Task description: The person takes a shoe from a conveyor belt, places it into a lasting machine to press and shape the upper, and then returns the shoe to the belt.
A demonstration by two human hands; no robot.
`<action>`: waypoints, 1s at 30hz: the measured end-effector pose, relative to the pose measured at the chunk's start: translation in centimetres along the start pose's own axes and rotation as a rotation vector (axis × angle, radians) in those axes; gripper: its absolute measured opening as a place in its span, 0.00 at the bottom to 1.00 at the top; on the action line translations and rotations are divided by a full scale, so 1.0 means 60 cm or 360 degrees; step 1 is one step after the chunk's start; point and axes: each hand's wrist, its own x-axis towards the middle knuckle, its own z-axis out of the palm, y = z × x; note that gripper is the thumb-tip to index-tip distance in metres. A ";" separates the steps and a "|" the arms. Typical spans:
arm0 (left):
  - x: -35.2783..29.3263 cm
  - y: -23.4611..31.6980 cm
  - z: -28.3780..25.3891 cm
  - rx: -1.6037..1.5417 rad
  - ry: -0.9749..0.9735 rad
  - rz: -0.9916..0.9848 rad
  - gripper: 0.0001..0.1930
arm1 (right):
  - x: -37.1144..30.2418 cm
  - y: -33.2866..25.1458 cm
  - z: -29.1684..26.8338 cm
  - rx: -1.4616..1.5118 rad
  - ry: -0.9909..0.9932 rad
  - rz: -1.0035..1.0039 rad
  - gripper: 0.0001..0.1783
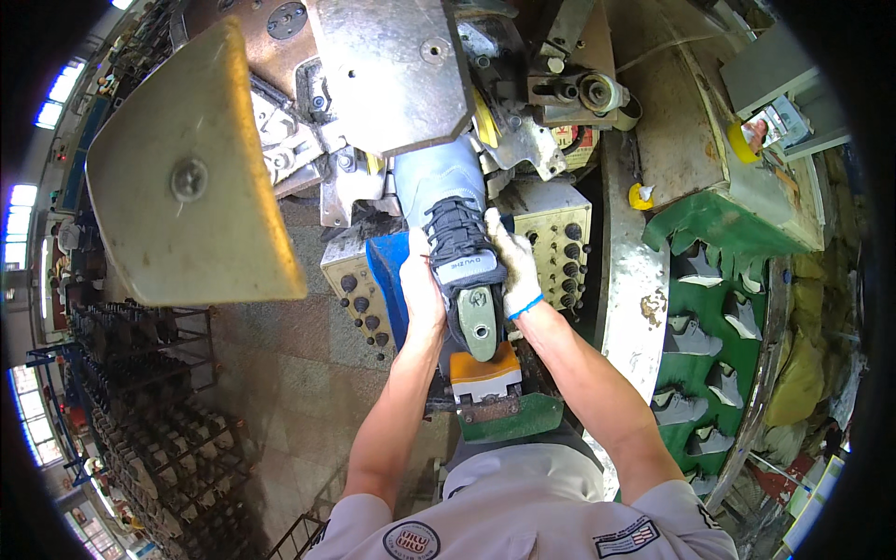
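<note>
A grey shoe upper point(441, 177) with black laces is stretched over a green shoe last point(480, 327), whose heel end points toward me. Its toe reaches in under the metal plate point(387, 75) of a machine, where the tip is hidden. My left hand point(422, 285) is closed along the left side of the shoe. On the opposite side my right hand point(515, 263), in a white glove with a blue cuff, grips the shoe near the laces. Just below the last is an orange pad point(483, 364) on a machine support.
A large yellowed shield point(187, 224) juts out at the upper left. Knob panels point(557, 247) flank the shoe. To the right, a green-lined rack point(644, 369) holds several grey uppers. Shoe racks point(168, 439) stand on the floor at left.
</note>
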 end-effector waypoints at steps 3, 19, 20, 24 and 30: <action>0.008 -0.003 0.008 -0.0087 -0.0065 -0.0004 0.26 | 0.012 -0.003 0.002 -0.0099 0.0059 -0.0112 0.20; -0.145 -0.377 -0.377 0.1614 0.0240 0.0071 0.38 | -0.194 -0.066 -0.337 -0.0351 -0.0197 -0.0403 0.36; -0.148 -0.425 -0.412 0.1580 0.0239 0.0100 0.40 | -0.221 -0.072 -0.335 -0.0561 -0.0102 -0.0435 0.35; -0.124 -0.359 -0.331 0.1366 0.0449 0.0317 0.46 | -0.285 -0.064 -0.379 -0.0505 0.0279 -0.0249 0.32; -0.209 -0.200 -0.264 0.1511 0.0577 0.0246 0.36 | -0.322 -0.075 -0.362 -0.0721 0.0225 -0.0333 0.36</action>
